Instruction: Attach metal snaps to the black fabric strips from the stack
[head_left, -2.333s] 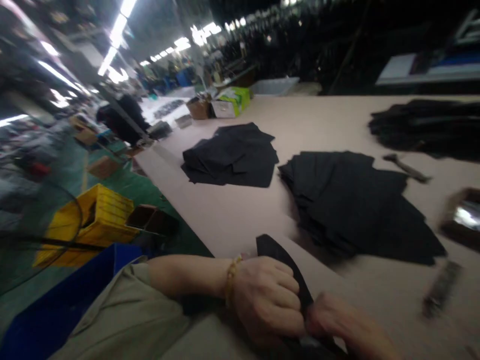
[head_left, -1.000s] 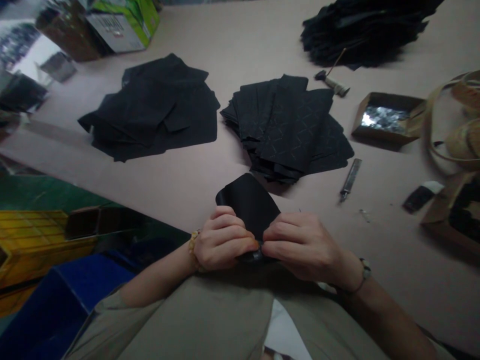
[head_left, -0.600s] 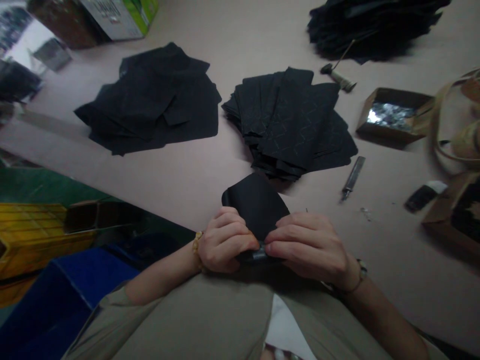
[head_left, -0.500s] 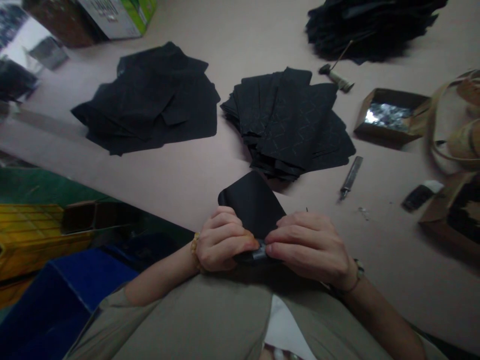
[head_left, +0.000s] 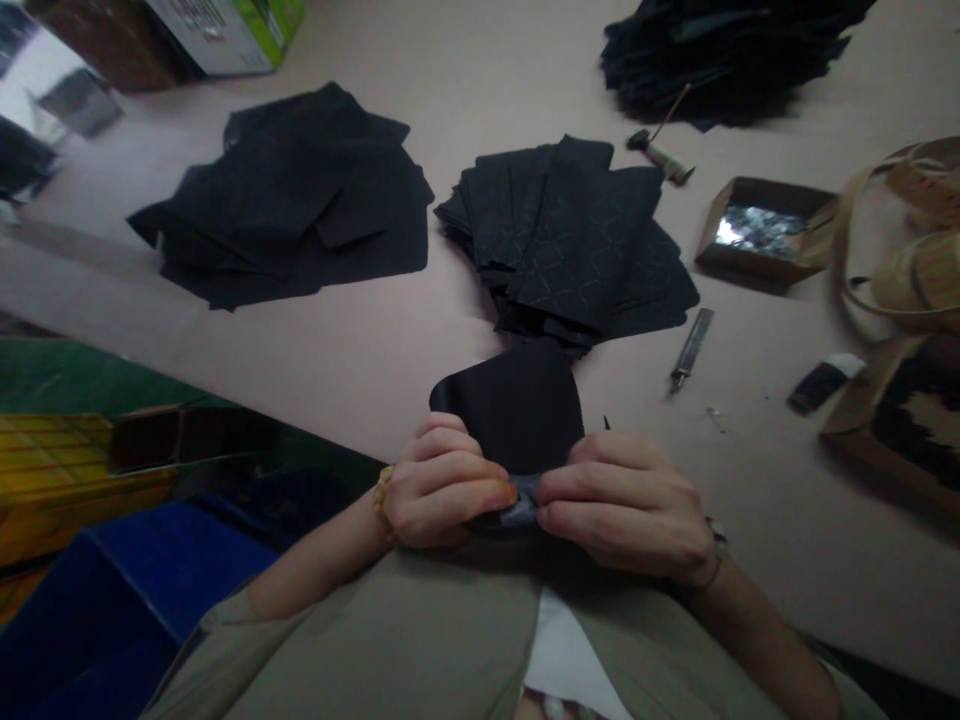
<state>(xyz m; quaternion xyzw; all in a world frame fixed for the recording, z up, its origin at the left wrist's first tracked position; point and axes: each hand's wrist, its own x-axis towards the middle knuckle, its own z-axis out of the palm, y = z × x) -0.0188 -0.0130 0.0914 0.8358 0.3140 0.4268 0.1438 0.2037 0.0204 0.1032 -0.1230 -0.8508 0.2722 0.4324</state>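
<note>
Close to my body I hold a black flat piece with rounded corners (head_left: 514, 405), fabric or leather, which I cannot tell. My left hand (head_left: 446, 485) is closed on its left side, thumb pressed near the folded lower edge. Opposite it, my right hand (head_left: 626, 500) pinches the same edge between thumb and fingers. A greyish, shinier strip (head_left: 519, 514) shows between my thumbs. Beyond the piece lies a fanned stack of black pieces (head_left: 577, 245) with a faint diamond pattern. Left of that is another pile of plain black pieces (head_left: 292, 200).
At the right are a small open box (head_left: 709, 250) with shiny contents, a metal tool (head_left: 691, 350), a black-and-white object (head_left: 825, 385), a tape roll (head_left: 930, 275) and a carton (head_left: 862, 430). More black pieces (head_left: 727, 65) lie behind. Blue (head_left: 127, 580) and yellow bins (head_left: 52, 480) stand below the table's left edge.
The upper part of the black piece has spread wider and turned between my hands. My right hand has shifted slightly right and down; both hands keep their grip. The view has moved slightly.
</note>
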